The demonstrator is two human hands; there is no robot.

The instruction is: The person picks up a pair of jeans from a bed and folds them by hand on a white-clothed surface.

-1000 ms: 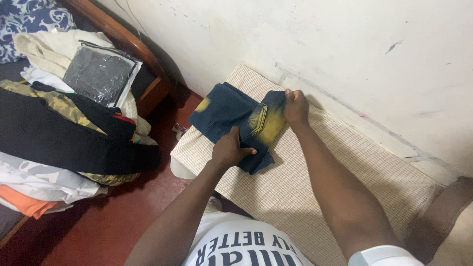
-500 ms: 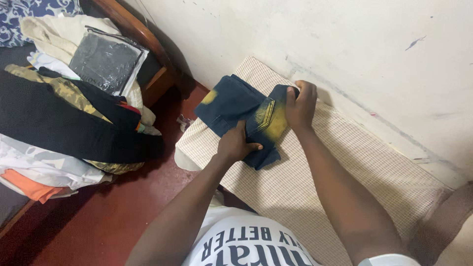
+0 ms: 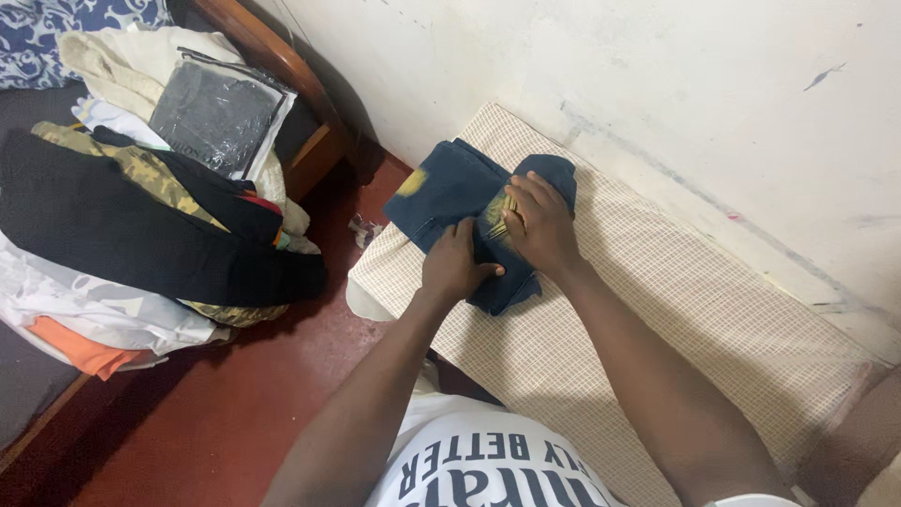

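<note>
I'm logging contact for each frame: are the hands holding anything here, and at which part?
Both hands press on the folded dark blue jeans: the left hand on the near edge, the right hand flat over the yellow-faded fold. Nothing is lifted.

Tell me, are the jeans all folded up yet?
Nearly. The dark jeans already lie in a small folded bundle on the checked cushion. The left hand and right hand are both pressing flat on top. The heap of clothes on the bed beside them is not folded.
</note>
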